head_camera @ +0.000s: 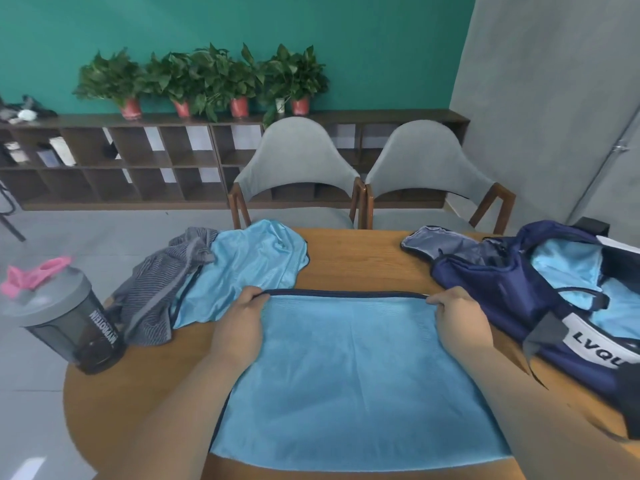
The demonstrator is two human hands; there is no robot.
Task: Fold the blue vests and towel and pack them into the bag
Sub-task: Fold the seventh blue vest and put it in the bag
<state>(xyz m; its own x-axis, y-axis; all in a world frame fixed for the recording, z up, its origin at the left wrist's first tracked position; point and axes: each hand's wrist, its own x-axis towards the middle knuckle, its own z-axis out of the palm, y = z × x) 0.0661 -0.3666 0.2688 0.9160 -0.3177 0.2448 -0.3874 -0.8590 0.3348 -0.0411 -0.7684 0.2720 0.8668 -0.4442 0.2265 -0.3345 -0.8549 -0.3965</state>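
1. The left hand (pixel 239 320) pinches the far left corner of a matte blue cloth (pixel 346 375), and the right hand (pixel 460 320) pinches its far right corner. The hands are well apart, each with thumb and fingers closed on the dark-piped far edge.
2. The cloth lies flat on the round wooden table (pixel 360 258), right in front of the person, with its near edge at the table's near rim. I cannot tell whether it is the towel or a vest.
3. I judge the step in hand to be a fold. To do it well, lift both corners together, keep the piped edge taut, and lay it square on the near edge so no crease gets trapped.
4. A shiny blue vest (pixel 256 268) lies crumpled at far left, just beside the left hand and not yet folded. Take care that this fold does not drag it along.
5. A grey striped garment (pixel 162 296) lies bunched against the vest's left side.
6. A dark shaker bottle (pixel 69 323) with a pink-tabbed lid stands at the table's left rim, where a swinging elbow could knock it.
7. The navy duffel bag (pixel 502 289) lies open at the right, near the right hand. There is already blue fabric (pixel 561 268) inside it.
8. Two grey chairs (pixel 294 161) stand beyond the table and are out of the way.
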